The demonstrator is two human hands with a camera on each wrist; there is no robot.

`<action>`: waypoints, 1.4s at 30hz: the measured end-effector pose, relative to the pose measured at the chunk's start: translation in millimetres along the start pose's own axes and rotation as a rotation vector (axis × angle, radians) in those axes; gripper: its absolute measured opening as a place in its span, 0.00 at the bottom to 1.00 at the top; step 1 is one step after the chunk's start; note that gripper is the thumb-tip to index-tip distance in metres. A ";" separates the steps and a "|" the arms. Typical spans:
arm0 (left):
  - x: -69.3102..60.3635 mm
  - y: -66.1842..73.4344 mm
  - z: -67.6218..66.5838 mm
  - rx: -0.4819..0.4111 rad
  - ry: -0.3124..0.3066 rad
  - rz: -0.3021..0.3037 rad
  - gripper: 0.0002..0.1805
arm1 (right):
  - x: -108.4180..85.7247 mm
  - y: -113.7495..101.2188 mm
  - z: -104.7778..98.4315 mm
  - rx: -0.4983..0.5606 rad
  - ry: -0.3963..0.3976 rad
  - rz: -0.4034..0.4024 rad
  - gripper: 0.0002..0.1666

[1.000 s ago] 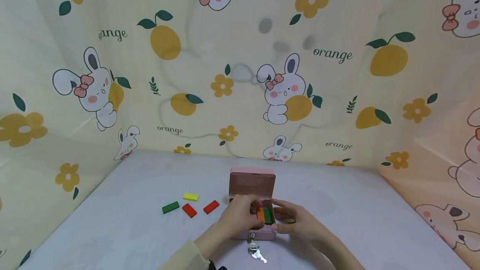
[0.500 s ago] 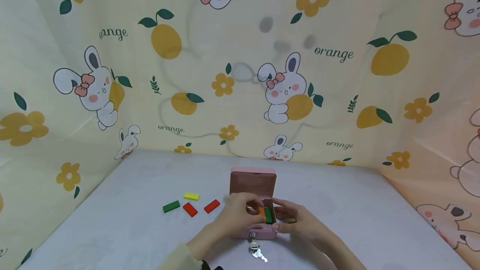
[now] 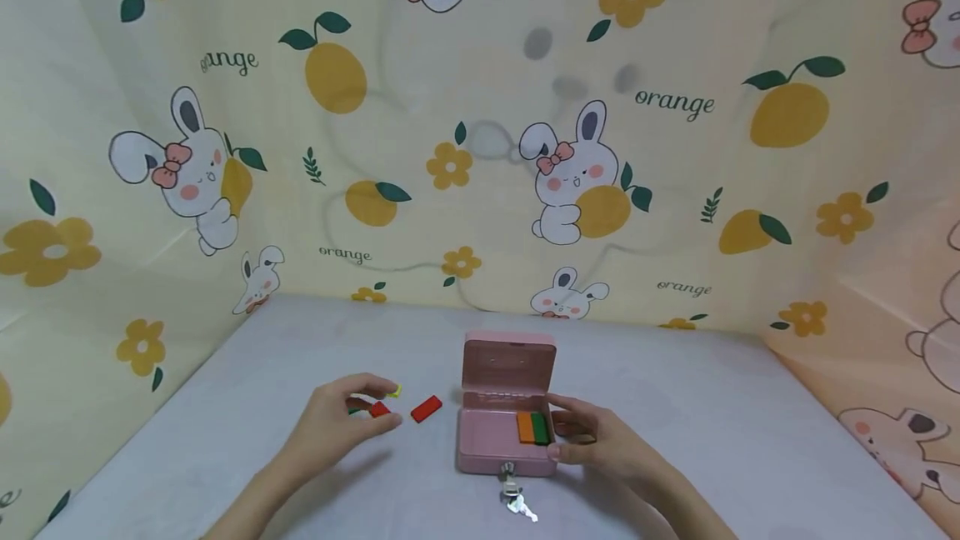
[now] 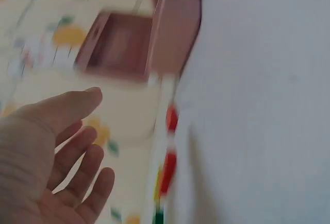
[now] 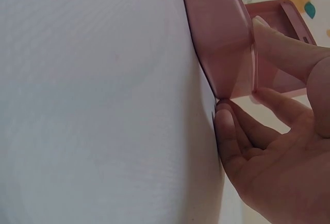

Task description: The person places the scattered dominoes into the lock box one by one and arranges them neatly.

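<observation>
A pink metal cash box (image 3: 486, 436) stands with its lid raised in the head view. Inside, at the right end, an orange block (image 3: 526, 428) lies beside a green block (image 3: 540, 429). My right hand (image 3: 603, 444) holds the box's right side, its thumb (image 5: 283, 44) on the rim and its other fingers at the side and bottom edge. Left of the box, my left hand (image 3: 330, 423) hovers over the loose blocks, thumb and fingers apart, holding nothing. It partly covers a red block (image 3: 380, 409), a yellow block (image 3: 394, 391) and a green block (image 3: 354, 412).
Another red block (image 3: 426, 409) lies between the left hand and the box. A small key (image 3: 517, 507) hangs from the lock at the box's front. Behind the white table (image 3: 660, 382) rises a patterned cloth (image 3: 420, 123) with rabbits and oranges.
My left hand has left the box and moved left to the loose blocks, leaving the orange block inside beside the green one. The right hand has stayed at the box.
</observation>
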State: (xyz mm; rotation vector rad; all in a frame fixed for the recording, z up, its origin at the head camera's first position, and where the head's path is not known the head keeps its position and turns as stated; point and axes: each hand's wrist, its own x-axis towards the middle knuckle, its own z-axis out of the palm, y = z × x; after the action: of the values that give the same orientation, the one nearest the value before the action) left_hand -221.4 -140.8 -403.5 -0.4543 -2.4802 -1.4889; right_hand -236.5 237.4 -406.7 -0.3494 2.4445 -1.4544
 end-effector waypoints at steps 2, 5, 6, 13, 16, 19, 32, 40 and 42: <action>-2.9 -13.7 -16.1 0.042 0.034 -0.063 0.19 | -0.3 -0.5 -0.1 -0.002 0.000 0.003 0.47; -4.1 -32.7 -33.7 0.116 0.057 -0.132 0.23 | -0.7 -0.7 -0.3 0.000 -0.001 0.001 0.47; -4.1 -38.0 -37.7 0.134 0.058 -0.151 0.24 | -0.7 -0.7 -0.4 0.004 -0.003 -0.001 0.47; -2.6 -53.5 -44.0 0.149 -0.002 -0.258 0.30 | -0.1 1.5 0.0 0.016 -0.004 0.001 0.47; -2.8 -53.3 -40.7 0.162 -0.026 -0.277 0.30 | 0.0 1.4 1.1 0.018 -0.001 0.017 0.48; -4.0 -52.5 -39.0 0.179 -0.033 -0.288 0.30 | 0.1 1.2 1.7 0.025 -0.007 0.020 0.48; -2.6 -51.9 -37.5 0.177 -0.068 -0.233 0.26 | -1.6 -0.7 0.6 0.016 0.002 0.009 0.47; -2.3 -55.6 -38.2 0.169 -0.111 -0.241 0.27 | -1.1 1.3 0.1 -0.010 0.013 0.017 0.48; -2.9 -57.0 -38.2 0.179 -0.117 -0.240 0.28 | -0.4 0.8 0.2 -0.017 0.008 0.014 0.48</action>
State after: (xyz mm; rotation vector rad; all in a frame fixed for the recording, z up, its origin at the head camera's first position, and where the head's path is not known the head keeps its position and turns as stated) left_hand -238.7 -200.2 -433.3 -0.2231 -2.8144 -1.3356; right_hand -236.1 237.7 -407.5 -0.3295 2.4619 -1.4325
